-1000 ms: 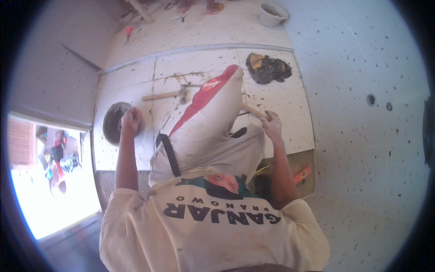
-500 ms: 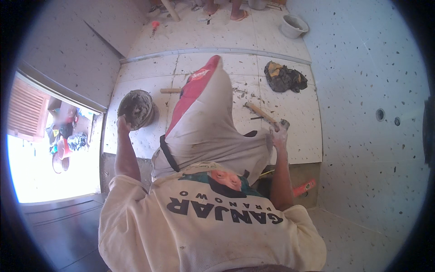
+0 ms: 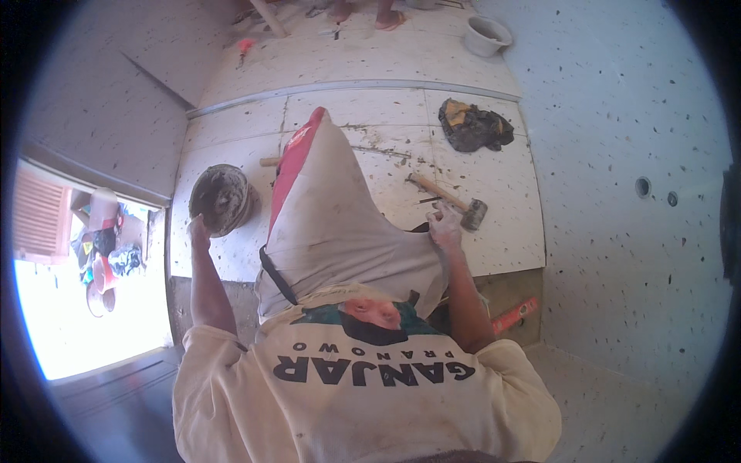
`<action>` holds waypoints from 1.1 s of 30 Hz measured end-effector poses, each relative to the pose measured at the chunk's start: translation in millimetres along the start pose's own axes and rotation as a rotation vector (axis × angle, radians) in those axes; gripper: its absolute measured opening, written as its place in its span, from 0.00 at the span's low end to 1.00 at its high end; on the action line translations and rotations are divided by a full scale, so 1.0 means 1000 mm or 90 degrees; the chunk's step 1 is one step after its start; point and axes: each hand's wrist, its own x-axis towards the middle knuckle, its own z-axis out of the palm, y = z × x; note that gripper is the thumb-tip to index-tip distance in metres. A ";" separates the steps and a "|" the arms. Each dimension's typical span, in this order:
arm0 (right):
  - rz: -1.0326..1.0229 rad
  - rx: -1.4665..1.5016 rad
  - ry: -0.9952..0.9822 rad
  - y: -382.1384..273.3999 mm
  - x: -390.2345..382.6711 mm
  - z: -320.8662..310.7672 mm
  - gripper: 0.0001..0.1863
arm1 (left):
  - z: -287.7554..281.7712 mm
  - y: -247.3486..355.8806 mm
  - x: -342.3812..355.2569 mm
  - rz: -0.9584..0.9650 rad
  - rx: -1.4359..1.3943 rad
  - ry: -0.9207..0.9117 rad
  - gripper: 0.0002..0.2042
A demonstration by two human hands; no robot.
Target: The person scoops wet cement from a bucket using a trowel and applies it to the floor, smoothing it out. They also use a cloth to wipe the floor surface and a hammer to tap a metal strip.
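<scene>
Left hand [image 3: 198,229] is gripping bucket [image 3: 249,202] rim, left of mallet [image 3: 455,201] | right hand [image 3: 444,226] is hovering just beside mallet, fingers loosely parted

I am not making out how the left hand [image 3: 200,229] is meeting the bucket [image 3: 249,205]. Between it and the right hand [image 3: 444,224], the trouser leg [image 3: 332,197] is hiding one end of a wooden handle [image 3: 269,162]. Far ahead of them, my view's upper edge is cropping a co-worker's legs [image 3: 386,9]. Left of the left hand, glare is blurring outdoor clutter [image 3: 103,262].
</scene>
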 end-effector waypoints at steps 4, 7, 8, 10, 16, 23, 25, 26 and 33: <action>0.024 -0.003 -0.031 -0.012 -0.005 -0.001 0.24 | -0.009 -0.014 0.021 0.162 0.148 -0.075 0.07; 0.044 -0.029 -0.015 -0.012 -0.009 -0.008 0.24 | 0.020 -0.016 0.014 0.055 -0.030 -0.104 0.05; 0.041 -0.032 -0.014 -0.014 -0.010 -0.009 0.24 | 0.030 -0.017 0.010 0.052 -0.050 -0.077 0.06; 0.037 -0.010 -0.006 -0.026 -0.012 -0.004 0.23 | 0.033 -0.014 0.009 0.056 -0.082 -0.013 0.08; 0.053 0.065 0.055 -0.024 -0.010 0.017 0.21 | 0.057 0.009 0.008 0.131 0.271 0.043 0.17; 0.006 0.102 0.111 -0.037 -0.005 0.040 0.21 | 0.056 0.030 0.020 0.212 0.491 0.074 0.21; 0.018 0.129 0.130 -0.022 0.007 0.053 0.21 | 0.067 0.037 0.014 0.190 0.518 0.036 0.20; 0.024 0.127 0.139 -0.014 0.013 0.055 0.21 | 0.077 0.038 0.009 0.193 0.548 0.026 0.19; 0.066 0.041 0.138 -0.048 0.022 0.070 0.20 | 0.105 0.051 0.014 0.137 0.489 -0.069 0.18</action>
